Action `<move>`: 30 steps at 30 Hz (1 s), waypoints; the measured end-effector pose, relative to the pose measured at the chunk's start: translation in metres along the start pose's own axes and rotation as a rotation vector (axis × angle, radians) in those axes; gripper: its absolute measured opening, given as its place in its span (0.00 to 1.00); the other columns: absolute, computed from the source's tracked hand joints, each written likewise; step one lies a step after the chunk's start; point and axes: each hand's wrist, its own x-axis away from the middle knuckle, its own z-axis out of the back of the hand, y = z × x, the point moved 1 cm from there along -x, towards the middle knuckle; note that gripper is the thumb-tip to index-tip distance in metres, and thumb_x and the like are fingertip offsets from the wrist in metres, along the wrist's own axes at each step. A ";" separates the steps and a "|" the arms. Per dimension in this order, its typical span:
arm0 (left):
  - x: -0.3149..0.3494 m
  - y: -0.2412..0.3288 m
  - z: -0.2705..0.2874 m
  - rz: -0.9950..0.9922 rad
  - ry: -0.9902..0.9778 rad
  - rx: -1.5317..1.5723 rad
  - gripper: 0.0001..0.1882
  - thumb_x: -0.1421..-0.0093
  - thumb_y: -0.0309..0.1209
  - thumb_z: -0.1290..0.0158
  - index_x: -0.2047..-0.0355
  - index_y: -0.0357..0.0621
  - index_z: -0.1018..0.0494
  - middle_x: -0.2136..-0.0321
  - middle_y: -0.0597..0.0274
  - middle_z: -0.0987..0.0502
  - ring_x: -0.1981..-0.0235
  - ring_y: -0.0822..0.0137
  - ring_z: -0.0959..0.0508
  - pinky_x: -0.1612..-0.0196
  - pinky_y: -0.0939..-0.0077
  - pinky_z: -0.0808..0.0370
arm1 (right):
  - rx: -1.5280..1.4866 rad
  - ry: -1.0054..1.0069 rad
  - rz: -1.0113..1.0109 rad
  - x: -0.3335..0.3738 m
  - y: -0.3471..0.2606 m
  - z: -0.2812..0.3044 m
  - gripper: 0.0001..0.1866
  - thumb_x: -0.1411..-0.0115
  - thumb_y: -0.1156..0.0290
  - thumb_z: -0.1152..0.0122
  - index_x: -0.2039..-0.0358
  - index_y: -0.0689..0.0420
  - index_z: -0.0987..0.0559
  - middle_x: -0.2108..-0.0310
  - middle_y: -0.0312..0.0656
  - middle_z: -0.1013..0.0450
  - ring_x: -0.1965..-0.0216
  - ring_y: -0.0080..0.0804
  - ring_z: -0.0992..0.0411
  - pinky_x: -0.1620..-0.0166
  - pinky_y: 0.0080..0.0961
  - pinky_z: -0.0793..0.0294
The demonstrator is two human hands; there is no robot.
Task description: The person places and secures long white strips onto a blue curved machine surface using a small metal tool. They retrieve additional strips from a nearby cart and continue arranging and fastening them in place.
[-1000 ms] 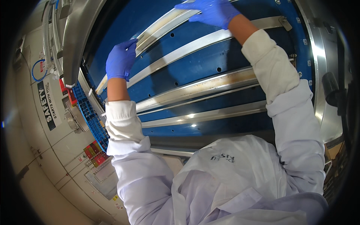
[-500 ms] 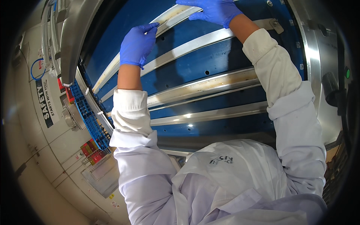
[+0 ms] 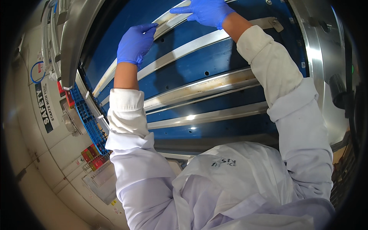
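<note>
Long metal strips lie slantwise across a blue surface with several small dark holes. On the farthest strip (image 3: 168, 20), which has yellowish-brown stains, both my blue-gloved hands rest. My left hand (image 3: 136, 44) is closed at the strip's near edge, finger and thumb tips on it, other fingers curled out of sight. Farther along to the right, my right hand (image 3: 209, 13) lies across the strip with its index finger stretched left and its thumb apart. A plain metal strip (image 3: 184, 51) runs just below my hands, and a stained metal rail (image 3: 207, 87) lies nearer to me.
A steel frame (image 3: 316, 57) borders the blue panel (image 3: 230, 57) on the right. At the left stand a steel beam (image 3: 78, 42), a blue plastic grid (image 3: 86, 117) and a wall sign (image 3: 46, 109). Another metal strip (image 3: 214, 115) lies close to my body.
The view has shifted slightly, so the scene sits a little differently. My right hand has moved slightly left along the strip, closer to my left hand, which stays at the strip.
</note>
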 end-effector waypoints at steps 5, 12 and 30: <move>-0.003 0.001 0.002 -0.046 -0.012 0.000 0.16 0.39 0.46 0.49 0.54 0.62 0.19 0.64 0.54 0.18 0.63 0.55 0.19 0.56 0.68 0.25 | 0.013 0.062 0.003 0.001 -0.001 -0.002 0.22 0.36 0.51 0.52 0.41 0.21 0.30 0.49 0.39 0.31 0.43 0.45 0.36 0.41 0.57 0.45; -0.007 0.013 0.002 -0.057 -0.080 -0.011 0.16 0.38 0.41 0.48 0.52 0.54 0.20 0.58 0.50 0.19 0.56 0.56 0.20 0.49 0.71 0.28 | -0.007 0.143 -0.002 0.003 0.001 -0.008 0.21 0.37 0.54 0.51 0.43 0.22 0.28 0.52 0.38 0.30 0.48 0.42 0.34 0.44 0.53 0.43; -0.005 0.015 0.003 -0.042 -0.045 0.075 0.17 0.38 0.43 0.48 0.52 0.53 0.21 0.59 0.51 0.19 0.57 0.57 0.20 0.50 0.70 0.27 | 0.008 0.088 -0.003 0.006 -0.001 -0.001 0.22 0.38 0.56 0.50 0.43 0.22 0.28 0.53 0.37 0.30 0.49 0.39 0.35 0.44 0.51 0.43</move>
